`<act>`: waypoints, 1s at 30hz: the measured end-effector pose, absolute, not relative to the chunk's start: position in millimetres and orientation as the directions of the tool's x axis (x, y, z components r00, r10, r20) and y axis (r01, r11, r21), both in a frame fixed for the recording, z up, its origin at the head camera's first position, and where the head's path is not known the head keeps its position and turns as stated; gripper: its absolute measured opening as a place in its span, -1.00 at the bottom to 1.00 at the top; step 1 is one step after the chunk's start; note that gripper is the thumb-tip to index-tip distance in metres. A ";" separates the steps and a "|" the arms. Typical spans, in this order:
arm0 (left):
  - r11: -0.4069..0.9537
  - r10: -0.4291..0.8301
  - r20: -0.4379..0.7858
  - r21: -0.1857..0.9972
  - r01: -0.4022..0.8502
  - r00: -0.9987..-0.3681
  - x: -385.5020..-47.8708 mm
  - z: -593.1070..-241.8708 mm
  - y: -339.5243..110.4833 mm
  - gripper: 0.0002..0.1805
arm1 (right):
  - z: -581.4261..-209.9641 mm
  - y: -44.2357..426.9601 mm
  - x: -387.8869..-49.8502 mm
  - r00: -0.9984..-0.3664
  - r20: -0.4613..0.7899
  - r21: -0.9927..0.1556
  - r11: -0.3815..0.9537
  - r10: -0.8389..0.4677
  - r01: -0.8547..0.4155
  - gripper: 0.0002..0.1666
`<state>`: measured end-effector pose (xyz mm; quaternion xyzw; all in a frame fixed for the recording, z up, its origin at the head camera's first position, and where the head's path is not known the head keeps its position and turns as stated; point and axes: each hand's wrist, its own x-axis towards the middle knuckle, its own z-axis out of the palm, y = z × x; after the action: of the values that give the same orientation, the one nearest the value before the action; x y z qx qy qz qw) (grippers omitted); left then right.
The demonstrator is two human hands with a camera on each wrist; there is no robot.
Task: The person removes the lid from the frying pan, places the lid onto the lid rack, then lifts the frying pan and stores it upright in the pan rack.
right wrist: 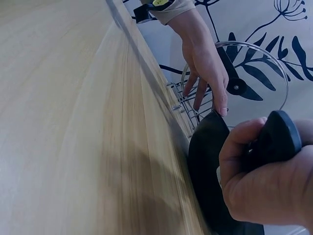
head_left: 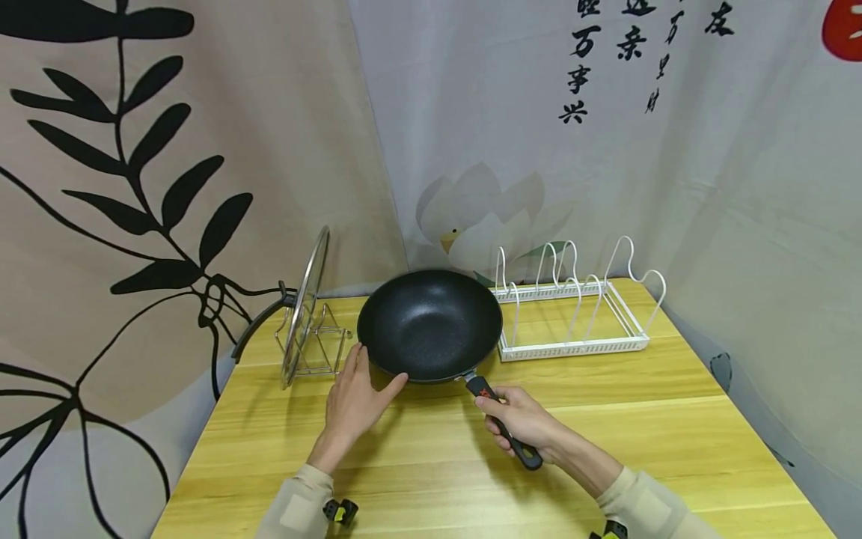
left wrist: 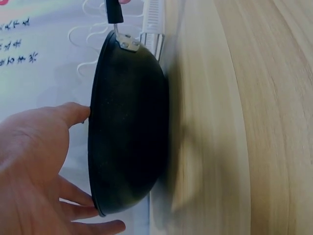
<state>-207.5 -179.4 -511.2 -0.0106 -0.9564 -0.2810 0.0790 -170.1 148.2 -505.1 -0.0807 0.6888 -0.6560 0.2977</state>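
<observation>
A black wok (head_left: 431,322) sits at the middle of the wooden table, its inside facing up. My right hand (head_left: 521,423) grips its black handle (head_left: 481,387), fingers curled round it and thumb on top. On the wok's left side, my left hand (head_left: 353,408) touches the rim with thumb and fingertips, the fingers spread and mostly straight. From the side, the dark wok (left wrist: 127,127) shows its underside close to the tabletop; whether it fully rests there I cannot tell. In the right wrist view, the left hand (right wrist: 205,63) meets the far rim.
Left of the wok, a glass lid (head_left: 311,307) with a dark handle stands upright in a wire rack (head_left: 326,348). To its right is a white rack (head_left: 572,348) with several looped dividers. A printed cloth (head_left: 283,135) hangs behind the table (head_left: 417,479).
</observation>
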 end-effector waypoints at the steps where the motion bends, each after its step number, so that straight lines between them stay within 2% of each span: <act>1: 0.842 -0.023 0.152 0.536 0.063 -0.988 -208.1 -511.5 -180.0 0.26 | -505.5 147.7 -170.0 -0.809 -0.305 -0.951 0.125 -0.503 0.281 -0.47; 7: 0.834 -0.010 0.147 0.547 0.073 -0.989 -211.5 -511.7 -183.6 0.25 | -506.3 144.2 -168.6 -0.808 -0.303 -0.952 0.114 -0.505 0.285 -0.49; 19: 0.834 0.031 0.138 0.542 0.101 -0.990 -218.8 -511.5 -188.8 0.24 | -506.4 137.3 -163.5 -0.813 -0.308 -0.948 0.083 -0.495 0.308 -0.37; 30: 0.825 0.046 0.079 0.559 0.082 -0.996 -223.6 -507.0 -189.4 0.24 | -508.0 126.6 -159.9 -0.819 -0.308 -0.942 0.033 -0.485 0.335 -0.46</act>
<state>-223.6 -189.4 -507.0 -0.0335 -0.9548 -0.2937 0.0312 -159.9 126.6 -508.0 -0.0572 0.6551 -0.6930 0.2956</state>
